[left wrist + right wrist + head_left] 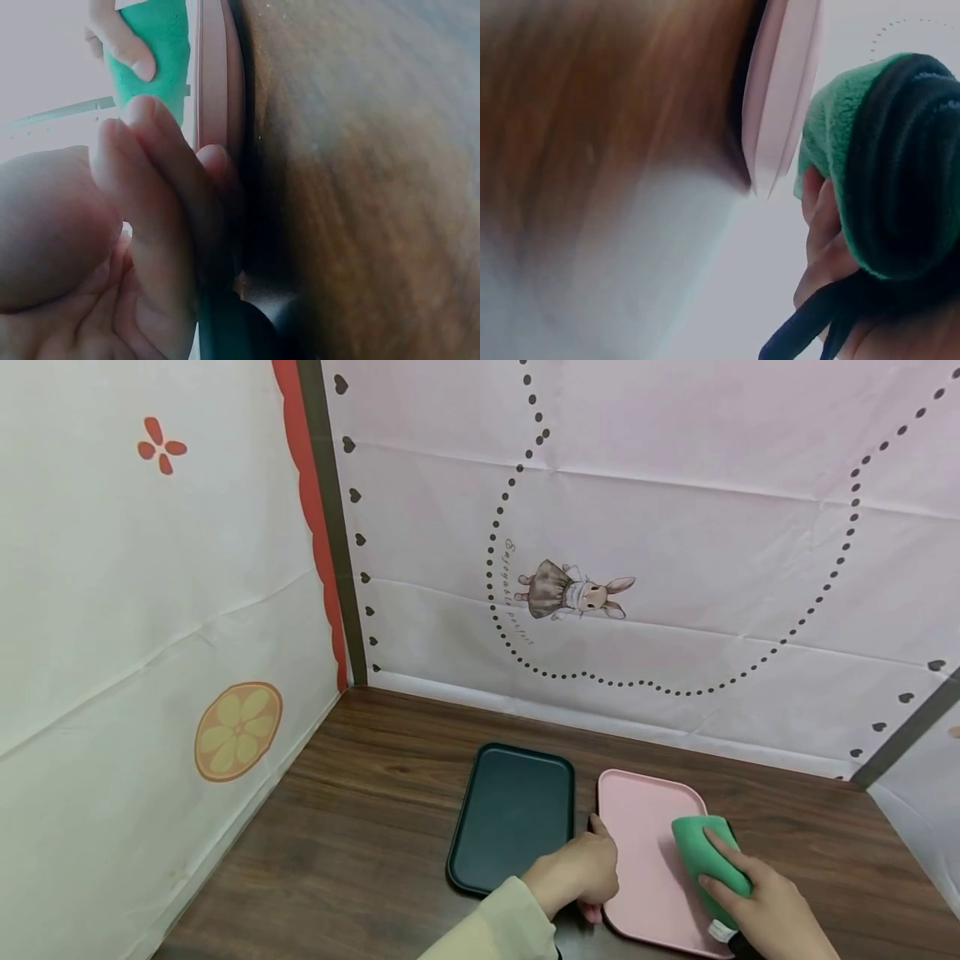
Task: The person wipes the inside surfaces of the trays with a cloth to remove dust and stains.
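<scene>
A rolled green towel (pixel 708 860), with a white label at its near end, is over the right side of the pink tray (pixel 645 852). My right hand (pixel 772 902) grips it from the right, thumb and fingers around the roll. Dark folded layers show at the towel's end (pixel 907 172) in the right wrist view. My left hand (pixel 581 872) is at the pink tray's left edge, between it and the dark green tray (pixel 513 818). Its fingers (pixel 150 180) are extended near the pink rim and hold nothing. Whether they touch the rim is unclear.
Both trays lie side by side on a dark wood-grain table (pixel 360 827). A printed white cloth (pixel 675 610) hangs behind the table, and another cloth wall (pixel 150 635) borders it on the left.
</scene>
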### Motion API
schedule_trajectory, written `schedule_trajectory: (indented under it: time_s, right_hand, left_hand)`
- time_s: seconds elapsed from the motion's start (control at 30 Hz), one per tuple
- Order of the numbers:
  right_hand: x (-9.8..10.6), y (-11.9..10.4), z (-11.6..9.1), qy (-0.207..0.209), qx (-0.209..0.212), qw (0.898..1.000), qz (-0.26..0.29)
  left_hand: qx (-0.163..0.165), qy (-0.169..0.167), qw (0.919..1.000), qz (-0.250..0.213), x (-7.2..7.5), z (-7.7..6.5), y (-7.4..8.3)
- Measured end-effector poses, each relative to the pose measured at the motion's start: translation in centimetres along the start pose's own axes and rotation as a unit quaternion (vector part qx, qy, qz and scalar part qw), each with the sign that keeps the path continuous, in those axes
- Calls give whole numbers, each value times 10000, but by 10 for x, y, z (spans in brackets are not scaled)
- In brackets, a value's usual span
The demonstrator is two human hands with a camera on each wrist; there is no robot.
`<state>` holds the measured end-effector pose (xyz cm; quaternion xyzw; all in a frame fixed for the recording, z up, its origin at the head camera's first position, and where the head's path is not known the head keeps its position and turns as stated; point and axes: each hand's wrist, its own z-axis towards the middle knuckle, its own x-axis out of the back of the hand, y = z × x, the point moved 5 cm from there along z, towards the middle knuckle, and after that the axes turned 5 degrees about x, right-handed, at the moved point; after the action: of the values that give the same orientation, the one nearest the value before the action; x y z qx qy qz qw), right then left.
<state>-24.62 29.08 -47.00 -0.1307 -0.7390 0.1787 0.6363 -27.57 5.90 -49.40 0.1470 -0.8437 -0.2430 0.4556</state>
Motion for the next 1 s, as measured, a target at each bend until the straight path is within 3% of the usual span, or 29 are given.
schedule_trajectory:
  time_s: [0.37,0.63,1.0]
  right_hand:
    - [22,18,6,660,68,9977,162]
    - [27,30,16,256,-348,9990,143]
    - [29,38,23,297,-402,9987,85]
  left_hand:
    - [-62,-74,9998,-175,1,-1,-1]
    - [-75,-73,9998,-145,-1,0,-1]
    - [-60,32,10000,26,0,-1,-1]
